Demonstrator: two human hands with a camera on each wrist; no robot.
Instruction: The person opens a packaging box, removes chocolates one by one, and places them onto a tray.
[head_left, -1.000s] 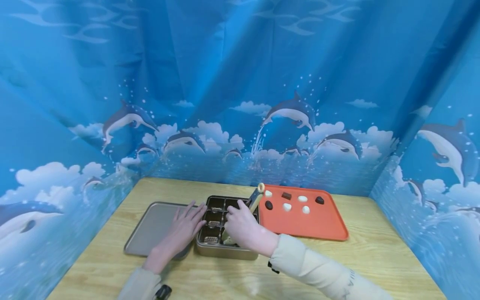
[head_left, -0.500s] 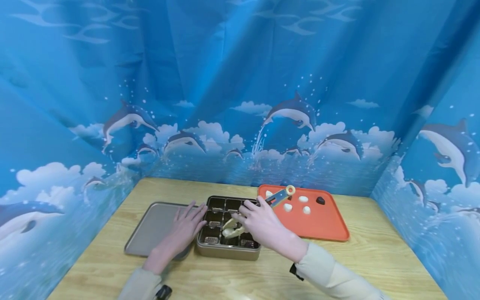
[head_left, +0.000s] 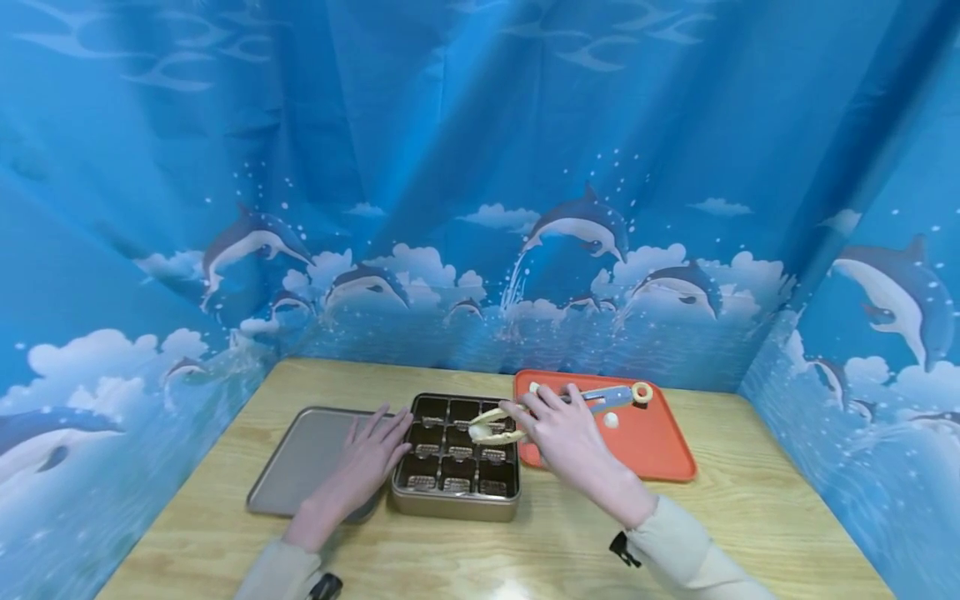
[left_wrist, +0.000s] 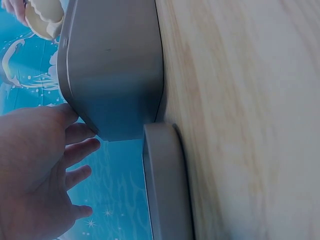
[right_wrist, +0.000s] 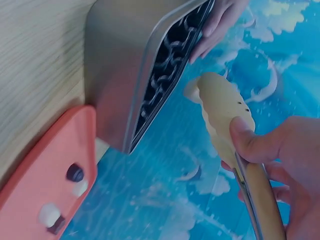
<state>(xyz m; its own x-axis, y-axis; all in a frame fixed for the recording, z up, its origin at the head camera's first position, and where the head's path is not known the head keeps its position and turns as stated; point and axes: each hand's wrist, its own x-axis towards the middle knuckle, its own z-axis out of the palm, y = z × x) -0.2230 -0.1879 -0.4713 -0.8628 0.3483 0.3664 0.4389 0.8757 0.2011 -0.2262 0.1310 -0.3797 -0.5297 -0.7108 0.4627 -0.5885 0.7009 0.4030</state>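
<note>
My right hand (head_left: 573,437) grips a pair of cream-coloured tongs (head_left: 491,439) with a blue-grey handle and a ring at the end. A small white piece, possibly a chocolate (head_left: 478,432), sits between the tong tips, above the divided tin. In the right wrist view the thumb and fingers wrap round the tongs (right_wrist: 220,107), and the white piece (right_wrist: 191,91) peeks out past the scalloped head. The bronze tin (head_left: 453,507) has a dark insert with several compartments. My left hand (head_left: 363,467) rests at its left rim, fingers spread and fairly straight.
A flat grey lid or tray (head_left: 300,458) lies left of the tin, partly under my left forearm. To the right is an orange-red tray (head_left: 652,450) bearing white pieces (head_left: 611,421) and dark pieces (right_wrist: 75,172), partly covered by my right hand and tongs. A dolphin-printed curtain (head_left: 480,167) stands behind the wooden table.
The tongs were low in the tin; their tips then showed around the white piece in a front compartment. They have risen and shifted right and back with it. The left hand stays put.
</note>
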